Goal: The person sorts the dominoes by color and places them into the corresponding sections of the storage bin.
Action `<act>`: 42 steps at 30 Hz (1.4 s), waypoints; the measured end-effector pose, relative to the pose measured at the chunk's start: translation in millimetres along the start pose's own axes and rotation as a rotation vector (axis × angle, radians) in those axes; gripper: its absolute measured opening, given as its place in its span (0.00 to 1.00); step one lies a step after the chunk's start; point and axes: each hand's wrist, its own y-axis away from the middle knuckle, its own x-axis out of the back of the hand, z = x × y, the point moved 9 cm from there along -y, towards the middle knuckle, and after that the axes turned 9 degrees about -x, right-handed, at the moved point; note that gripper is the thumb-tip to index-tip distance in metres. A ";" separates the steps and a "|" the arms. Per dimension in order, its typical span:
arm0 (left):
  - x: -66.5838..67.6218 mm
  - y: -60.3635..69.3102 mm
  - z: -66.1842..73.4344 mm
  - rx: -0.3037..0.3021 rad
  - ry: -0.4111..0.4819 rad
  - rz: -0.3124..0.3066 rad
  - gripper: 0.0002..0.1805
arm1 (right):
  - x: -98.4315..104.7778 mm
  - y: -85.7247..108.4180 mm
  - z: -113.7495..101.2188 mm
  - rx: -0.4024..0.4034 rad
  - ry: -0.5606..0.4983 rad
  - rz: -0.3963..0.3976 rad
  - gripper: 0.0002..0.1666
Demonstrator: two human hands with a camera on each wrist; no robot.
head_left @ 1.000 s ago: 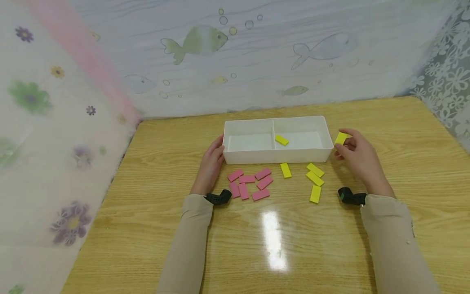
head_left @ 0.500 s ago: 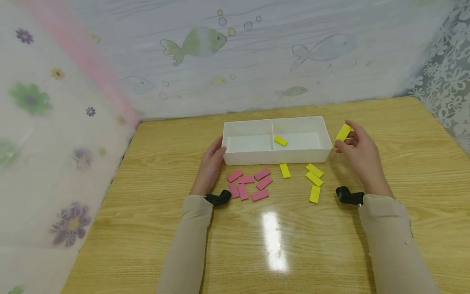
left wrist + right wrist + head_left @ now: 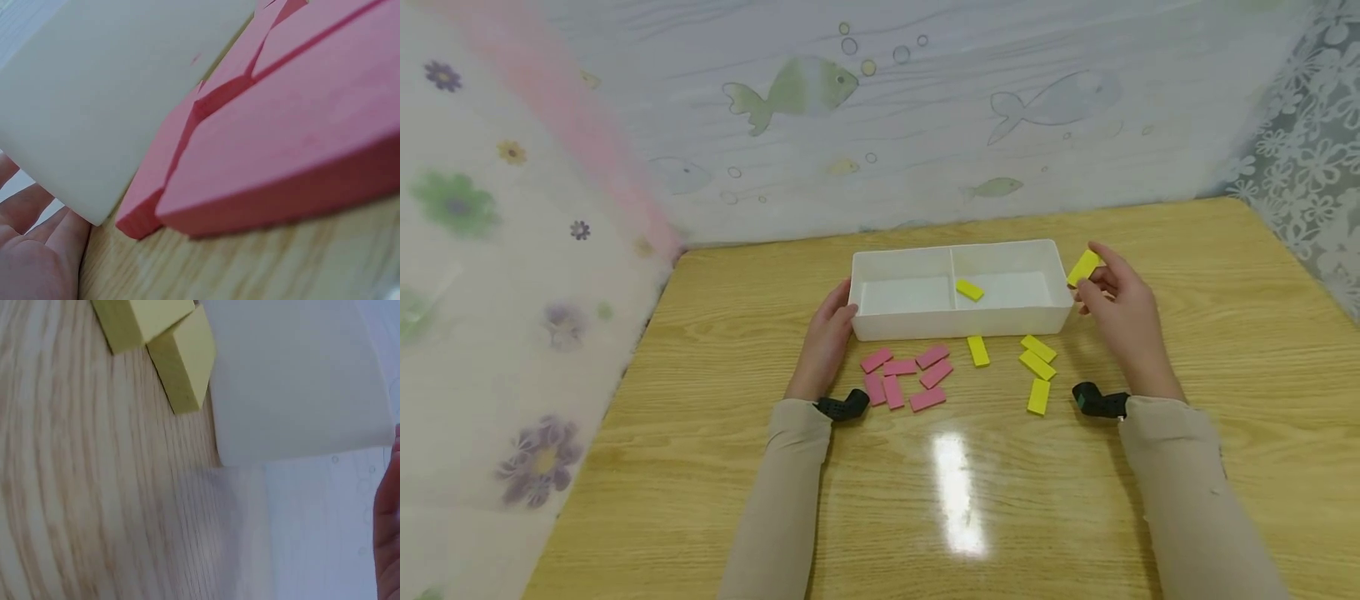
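And there's the right hand (image 3: 1123, 321), pinching a yellow block (image 3: 1084, 268) between thumb and forefinger, just by the right end of the white box (image 3: 910, 327)! The left hand (image 3: 823, 342) lies with its fingers along the box's left end. That block looks light, stiff, fairly smooth and hardly fragile; its opposite edges should suit a fingertip hold. The box seems light too, its thin end walls the natural grip.
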 end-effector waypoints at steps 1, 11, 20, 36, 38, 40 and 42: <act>-0.1 0.2 0.2 -0.001 0.005 -0.002 0.27 | 0.0 0.7 -1.4 0.008 -0.003 0.010 0.30; 0.3 0.6 -0.7 -0.002 0.000 -0.014 0.29 | -6.2 4.6 -9.7 0.012 -0.064 0.004 0.31; -1.5 2.5 -1.4 -0.008 -0.023 -0.029 0.30 | -12.2 8.1 -9.2 0.032 -0.087 0.039 0.27; -0.1 1.1 -1.0 -0.012 -0.011 -0.027 0.29 | -16.9 5.5 -14.6 0.032 0.023 0.115 0.18; 0.0 1.1 -1.0 -0.008 -0.003 -0.026 0.29 | -16.7 4.9 -15.2 0.019 0.021 0.127 0.19; -0.2 1.2 -0.5 -0.005 0.004 -0.026 0.29 | -16.9 4.0 -15.9 0.012 0.007 0.130 0.20; 0.0 1.5 0.1 -0.004 -0.002 -0.025 0.29 | -17.8 2.8 -17.5 0.013 -0.026 0.124 0.20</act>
